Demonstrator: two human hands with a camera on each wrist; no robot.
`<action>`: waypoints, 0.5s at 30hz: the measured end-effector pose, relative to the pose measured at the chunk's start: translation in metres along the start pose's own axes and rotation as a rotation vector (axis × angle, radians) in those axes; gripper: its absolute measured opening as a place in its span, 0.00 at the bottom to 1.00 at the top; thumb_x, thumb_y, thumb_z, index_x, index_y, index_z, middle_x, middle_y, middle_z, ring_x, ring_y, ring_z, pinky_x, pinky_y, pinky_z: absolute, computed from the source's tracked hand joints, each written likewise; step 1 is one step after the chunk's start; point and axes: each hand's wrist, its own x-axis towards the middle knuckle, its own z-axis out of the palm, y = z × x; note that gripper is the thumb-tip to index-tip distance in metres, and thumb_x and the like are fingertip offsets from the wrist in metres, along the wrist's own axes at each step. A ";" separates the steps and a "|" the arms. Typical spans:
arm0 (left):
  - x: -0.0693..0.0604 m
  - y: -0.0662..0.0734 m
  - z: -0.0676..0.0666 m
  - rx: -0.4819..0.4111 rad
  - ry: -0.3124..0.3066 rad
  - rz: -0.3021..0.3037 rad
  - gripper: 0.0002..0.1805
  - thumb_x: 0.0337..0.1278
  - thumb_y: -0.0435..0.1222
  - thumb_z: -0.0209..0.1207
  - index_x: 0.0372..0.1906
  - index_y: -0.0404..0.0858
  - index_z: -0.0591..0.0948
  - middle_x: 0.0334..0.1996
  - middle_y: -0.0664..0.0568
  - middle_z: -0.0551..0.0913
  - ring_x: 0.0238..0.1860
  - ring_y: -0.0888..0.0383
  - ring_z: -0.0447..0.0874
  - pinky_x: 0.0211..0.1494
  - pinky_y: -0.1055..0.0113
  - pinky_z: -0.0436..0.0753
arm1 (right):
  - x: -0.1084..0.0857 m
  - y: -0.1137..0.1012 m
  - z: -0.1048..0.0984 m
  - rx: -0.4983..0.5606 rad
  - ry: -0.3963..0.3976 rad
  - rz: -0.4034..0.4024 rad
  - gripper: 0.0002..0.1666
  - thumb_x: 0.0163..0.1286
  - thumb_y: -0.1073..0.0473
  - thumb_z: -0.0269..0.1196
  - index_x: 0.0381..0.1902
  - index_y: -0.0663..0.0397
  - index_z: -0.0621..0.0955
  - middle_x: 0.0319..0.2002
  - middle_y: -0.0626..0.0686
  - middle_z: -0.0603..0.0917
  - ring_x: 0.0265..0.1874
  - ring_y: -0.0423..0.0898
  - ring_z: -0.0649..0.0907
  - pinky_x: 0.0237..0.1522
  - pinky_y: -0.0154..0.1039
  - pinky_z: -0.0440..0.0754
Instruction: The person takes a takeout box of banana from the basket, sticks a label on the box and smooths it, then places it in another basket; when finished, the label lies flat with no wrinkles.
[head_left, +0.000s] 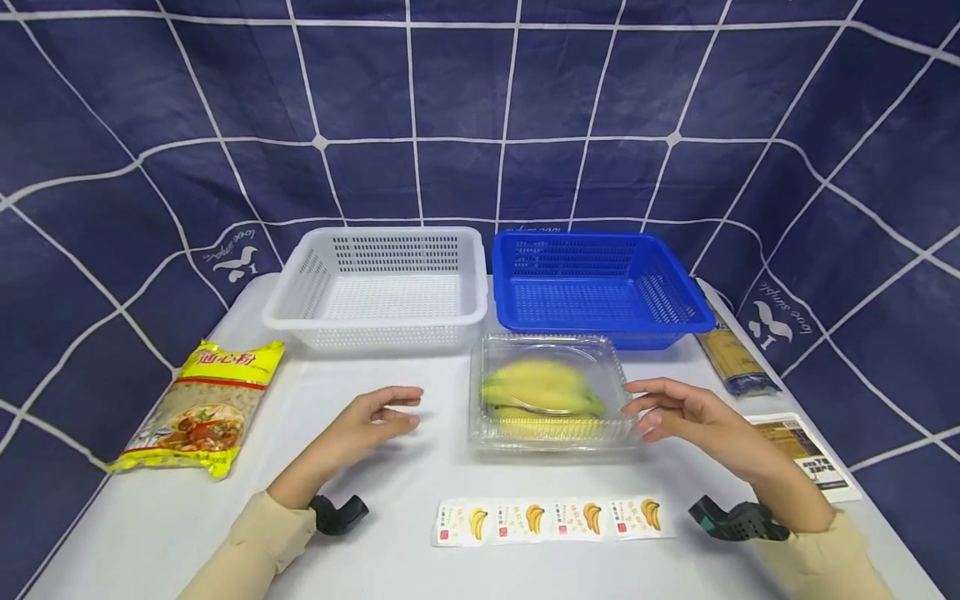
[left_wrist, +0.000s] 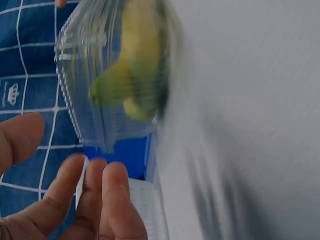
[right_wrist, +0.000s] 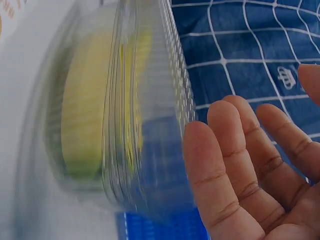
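A clear lidded plastic container (head_left: 553, 433) with yellow-green bananas (head_left: 540, 387) inside stands on the white table. To its left, my left hand (head_left: 375, 421) hovers apart from it, fingers loosely bent and holding nothing. At the container's right side is my right hand (head_left: 686, 417), its fingertips close to the wall; whether they touch it I cannot tell. The right wrist view shows the relaxed fingers (right_wrist: 205, 165) beside the container's ridged edge. In front of the container lies a strip of banana stickers (head_left: 555, 521).
Behind the container are a white basket (head_left: 382, 335) and a blue basket (head_left: 600, 333). A yellow pasta bag (head_left: 202, 408) lies at left. On the right are a long pasta packet (head_left: 735, 358) and a printed white-edged packet (head_left: 806, 454). Dark blue gridded cloth (head_left: 465, 100) surrounds the table.
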 end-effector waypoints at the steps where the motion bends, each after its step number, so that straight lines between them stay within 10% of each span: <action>1: -0.003 -0.001 0.003 0.006 -0.039 0.020 0.28 0.74 0.36 0.65 0.71 0.26 0.76 0.67 0.33 0.81 0.56 0.51 0.85 0.52 0.60 0.86 | 0.000 -0.001 0.003 0.008 -0.013 -0.009 0.33 0.82 0.78 0.48 0.75 0.47 0.76 0.59 0.52 0.87 0.51 0.46 0.88 0.53 0.39 0.89; 8: -0.021 -0.008 0.020 0.108 -0.330 0.077 0.17 0.72 0.31 0.65 0.59 0.25 0.83 0.41 0.52 0.89 0.41 0.62 0.85 0.47 0.71 0.84 | 0.007 0.003 0.023 0.089 -0.118 -0.049 0.30 0.82 0.78 0.47 0.77 0.60 0.73 0.60 0.55 0.86 0.53 0.44 0.87 0.54 0.39 0.88; 15: -0.029 -0.012 0.036 0.196 -0.422 -0.017 0.20 0.58 0.32 0.75 0.54 0.35 0.84 0.31 0.60 0.87 0.28 0.65 0.81 0.33 0.72 0.80 | 0.019 0.013 0.049 0.166 -0.254 -0.039 0.25 0.83 0.76 0.50 0.75 0.71 0.71 0.59 0.57 0.86 0.55 0.45 0.86 0.58 0.42 0.88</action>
